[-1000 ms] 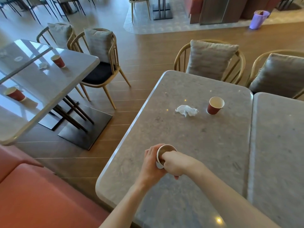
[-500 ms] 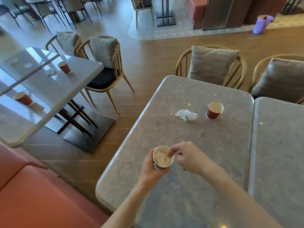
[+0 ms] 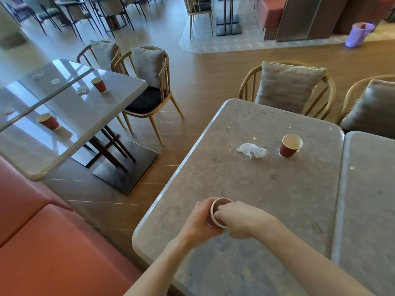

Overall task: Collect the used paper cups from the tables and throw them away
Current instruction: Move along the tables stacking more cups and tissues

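My left hand (image 3: 199, 222) grips a red paper cup (image 3: 214, 212) from its left side, just above the near part of the grey stone table (image 3: 245, 182). My right hand (image 3: 239, 221) has its fingers pushed down into the cup's mouth; what they press on is hidden. A second red cup (image 3: 290, 146) stands upright farther back on the same table, with a crumpled white napkin (image 3: 252, 150) to its left. Two more red cups (image 3: 99, 84) (image 3: 48, 121) stand on the glossy table at the left.
A purple-lined bin (image 3: 360, 34) stands on the floor at the far right. Cushioned wooden chairs (image 3: 288, 88) line the table's far side. A red bench (image 3: 42, 242) runs along the near left. Another grey table (image 3: 367, 210) abuts on the right.
Half a second ago my right fingers were at the cup's rim with crumpled paper showing inside; now they are pushed down into the cup. The view has shifted slightly.
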